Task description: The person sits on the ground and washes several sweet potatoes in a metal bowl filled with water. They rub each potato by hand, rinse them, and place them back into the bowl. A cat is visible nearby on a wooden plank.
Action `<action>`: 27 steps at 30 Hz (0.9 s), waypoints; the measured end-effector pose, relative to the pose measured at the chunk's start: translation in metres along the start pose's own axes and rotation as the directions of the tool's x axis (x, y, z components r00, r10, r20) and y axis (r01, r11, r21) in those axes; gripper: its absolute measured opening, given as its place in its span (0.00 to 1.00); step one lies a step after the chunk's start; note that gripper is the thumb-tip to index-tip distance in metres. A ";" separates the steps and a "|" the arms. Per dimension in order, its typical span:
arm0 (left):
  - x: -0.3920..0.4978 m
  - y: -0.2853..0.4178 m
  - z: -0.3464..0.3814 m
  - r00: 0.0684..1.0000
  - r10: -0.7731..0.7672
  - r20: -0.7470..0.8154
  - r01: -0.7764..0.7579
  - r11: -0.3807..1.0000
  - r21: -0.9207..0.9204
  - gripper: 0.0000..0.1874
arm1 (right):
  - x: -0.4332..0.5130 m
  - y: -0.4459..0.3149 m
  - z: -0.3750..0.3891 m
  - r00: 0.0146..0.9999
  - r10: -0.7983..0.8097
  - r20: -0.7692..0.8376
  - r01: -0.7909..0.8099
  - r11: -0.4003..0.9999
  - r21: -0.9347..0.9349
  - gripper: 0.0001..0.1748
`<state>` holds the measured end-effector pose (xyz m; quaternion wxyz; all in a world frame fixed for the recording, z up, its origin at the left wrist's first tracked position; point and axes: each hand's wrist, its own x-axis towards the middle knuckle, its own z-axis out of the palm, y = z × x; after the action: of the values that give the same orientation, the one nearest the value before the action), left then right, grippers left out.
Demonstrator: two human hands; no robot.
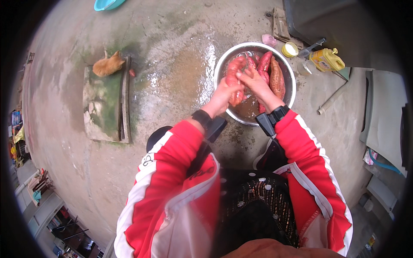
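Before me on the concrete floor stands a round steel basin (pixel 293 87) holding murky water and several red-skinned sweet potatoes (pixel 265 61). Over its left side, my left hand (pixel 224 93) grips the lower part of a long sweet potato (pixel 235 69). My right hand (pixel 255 82) presses its fingers against the same root from the right; its fingertips are blurred. A browner sweet potato (pixel 276 77) leans along the basin's right side, partly in the water.
Beyond the basin's upper right are a pink bundle (pixel 269 40), a small yellow tub (pixel 290 49), a grey-handled tool (pixel 312 47) and a yellow plastic jug (pixel 327 60). An orange cat (pixel 108 64) is on a mossy slab (pixel 103 109) at left. A turquoise basin (pixel 108 4) stands at the top.
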<state>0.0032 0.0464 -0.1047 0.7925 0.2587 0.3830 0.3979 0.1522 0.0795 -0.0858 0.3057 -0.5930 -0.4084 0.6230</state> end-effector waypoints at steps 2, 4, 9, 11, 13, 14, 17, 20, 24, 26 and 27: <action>0.001 -0.007 0.010 0.989 0.147 -0.017 -0.121 0.867 0.484 0.37 | 0.011 0.013 0.013 0.997 -0.028 -0.075 0.024 0.998 -0.053 0.43; -0.004 -0.011 0.018 0.943 0.327 -0.060 -0.128 0.525 0.841 0.39 | 0.015 0.019 0.021 0.981 -0.110 -0.157 0.096 0.991 -0.096 0.32; -0.017 0.009 0.030 0.868 0.491 0.072 -0.351 0.504 0.789 0.40 | 0.011 -0.006 0.009 0.999 0.011 -0.037 0.006 0.898 0.440 0.17; -0.024 0.018 0.040 0.885 0.466 0.018 -0.337 0.613 0.714 0.38 | 0.004 -0.020 0.004 0.998 0.046 -0.034 -0.022 0.858 0.513 0.16; -0.029 0.030 0.045 0.920 0.390 0.037 -0.338 0.741 0.580 0.38 | -0.007 -0.030 -0.003 0.998 -0.002 0.066 -0.037 0.814 0.580 0.16; -0.031 0.035 0.048 0.980 0.197 -0.014 -0.182 0.929 0.321 0.36 | -0.009 -0.037 -0.008 0.988 0.081 0.132 -0.146 0.775 0.615 0.17; -0.042 0.044 0.052 0.990 0.006 0.144 0.008 0.995 -0.100 0.31 | -0.019 -0.048 -0.012 0.980 -0.041 0.197 -0.101 0.747 0.657 0.18; -0.045 0.049 0.044 0.880 -0.183 0.438 0.337 0.891 -0.305 0.30 | -0.025 -0.058 -0.015 0.971 -0.058 0.231 -0.119 0.723 0.681 0.21; -0.039 0.041 0.035 0.937 -0.194 0.290 0.195 0.981 0.026 0.33 | -0.030 -0.068 -0.016 0.947 -0.079 0.310 -0.111 0.829 0.548 0.25; -0.028 0.033 0.036 0.924 0.304 0.231 -0.376 0.826 0.419 0.39 | -0.032 -0.067 -0.013 0.962 -0.097 0.256 -0.009 0.924 0.382 0.25; -0.026 0.028 0.036 0.923 0.323 0.209 -0.384 0.744 0.547 0.39 | -0.032 -0.064 -0.008 0.979 -0.088 0.183 0.020 0.938 0.345 0.24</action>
<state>0.0097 0.0368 -0.0536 0.6043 0.5743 0.3892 0.3918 0.1572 0.0834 -0.0141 0.3791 -0.4554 -0.3383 0.7310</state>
